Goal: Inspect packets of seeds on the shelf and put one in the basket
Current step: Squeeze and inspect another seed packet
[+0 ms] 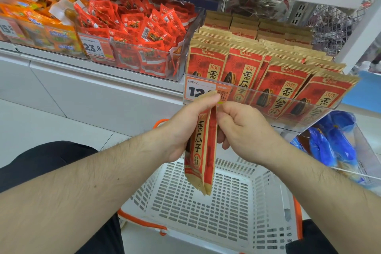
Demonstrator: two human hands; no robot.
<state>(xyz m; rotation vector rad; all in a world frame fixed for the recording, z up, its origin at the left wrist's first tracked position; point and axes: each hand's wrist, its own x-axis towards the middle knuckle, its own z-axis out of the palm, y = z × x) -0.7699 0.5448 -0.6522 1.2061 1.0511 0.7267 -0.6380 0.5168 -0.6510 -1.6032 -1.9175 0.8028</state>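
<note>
A red and tan seed packet (pixel 203 150) hangs edge-on between both hands, directly above the white slotted basket (pixel 198 210). My left hand (pixel 185 128) grips its upper left side, thumb on the top edge. My right hand (pixel 241 126) pinches the packet's right edge with curled fingers. Several rows of the same seed packets (pixel 274 80) stand in a clear shelf bin just behind the hands. The basket holds nothing that I can see.
A clear bin of small red snack packets (pixel 140 29) sits to the left, with orange packets (pixel 35 16) further left. Blue packets (pixel 334 140) lie in a lower bin at right. A price tag (pixel 201 90) fronts the seed bin. The basket has orange handles (pixel 142 222).
</note>
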